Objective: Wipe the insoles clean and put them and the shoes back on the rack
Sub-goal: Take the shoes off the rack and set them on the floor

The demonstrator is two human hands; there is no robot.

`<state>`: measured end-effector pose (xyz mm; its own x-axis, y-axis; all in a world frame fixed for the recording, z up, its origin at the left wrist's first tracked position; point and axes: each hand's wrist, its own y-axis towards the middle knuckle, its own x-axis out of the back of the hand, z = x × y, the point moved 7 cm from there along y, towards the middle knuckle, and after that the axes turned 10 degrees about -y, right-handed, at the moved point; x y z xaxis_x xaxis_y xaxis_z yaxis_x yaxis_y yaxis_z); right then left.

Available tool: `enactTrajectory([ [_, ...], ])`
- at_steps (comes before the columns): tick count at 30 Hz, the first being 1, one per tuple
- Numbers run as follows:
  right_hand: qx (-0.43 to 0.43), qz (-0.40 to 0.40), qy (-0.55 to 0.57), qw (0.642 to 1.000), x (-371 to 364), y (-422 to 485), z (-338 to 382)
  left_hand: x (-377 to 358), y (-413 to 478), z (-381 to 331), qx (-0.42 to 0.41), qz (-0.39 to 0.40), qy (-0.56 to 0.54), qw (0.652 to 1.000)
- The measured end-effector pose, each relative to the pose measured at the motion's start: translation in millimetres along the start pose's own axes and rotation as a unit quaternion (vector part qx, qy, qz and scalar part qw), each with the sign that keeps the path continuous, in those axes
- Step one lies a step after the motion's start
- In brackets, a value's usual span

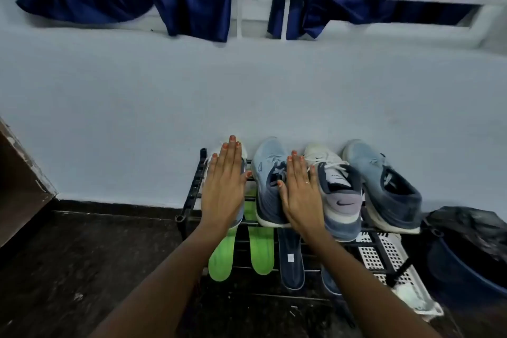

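Note:
Several sneakers stand in a row on the top tier of a black metal rack (192, 195) against the wall. My left hand (223, 186) lies flat, fingers together, over the leftmost white shoe (241, 151), hiding most of it. My right hand (300, 195) rests flat between a light blue shoe (267, 173) and a white and navy shoe (340, 195). A second blue shoe (384, 184) stands at the right end. On the lower tier lie two green insoles (262, 252) and two dark blue insoles (290, 261); the right blue one is partly behind my forearm.
A white perforated plastic basket (389, 258) sits under the rack's right side. A dark blue tub with a black bag (466, 250) stands to the right. Brown furniture (19, 189) is at the left. Dark floor lies in front; blue curtains hang above.

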<state>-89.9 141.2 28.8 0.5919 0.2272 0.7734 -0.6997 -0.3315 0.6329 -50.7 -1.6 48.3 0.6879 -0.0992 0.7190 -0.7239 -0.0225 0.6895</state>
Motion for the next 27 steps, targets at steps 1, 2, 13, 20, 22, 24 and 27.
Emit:
enactTrajectory([
  [1,0.000,-0.026,0.009,1.000,-0.5,-1.9,0.0,-2.5,-2.7,0.6,0.003,-0.003,0.008,1.000],
  [2,0.001,-0.030,0.001,1.000,-1.1,-2.5,-0.2,-4.9,-3.3,0.3,0.004,-0.001,0.013,1.000],
  [13,0.022,0.112,0.073,0.991,-18.1,-11.7,-7.1,-17.6,-28.5,13.5,0.118,0.136,-0.039,0.983],
  [20,0.039,0.303,0.033,0.952,-25.2,1.7,5.9,-24.7,-18.9,17.7,0.160,0.261,-0.104,0.946],
  [22,0.017,0.293,0.073,0.953,-21.4,-0.4,8.3,-24.1,-20.2,20.3,0.179,0.229,-0.148,0.945],
  [24,-0.005,0.271,0.110,0.956,-15.7,-4.2,8.7,-19.0,-23.0,20.0,0.180,0.205,-0.157,0.949],
  [27,-0.020,0.239,0.141,0.960,-4.8,-9.5,8.2,-5.8,-29.1,19.2,0.169,0.178,-0.149,0.958],
])
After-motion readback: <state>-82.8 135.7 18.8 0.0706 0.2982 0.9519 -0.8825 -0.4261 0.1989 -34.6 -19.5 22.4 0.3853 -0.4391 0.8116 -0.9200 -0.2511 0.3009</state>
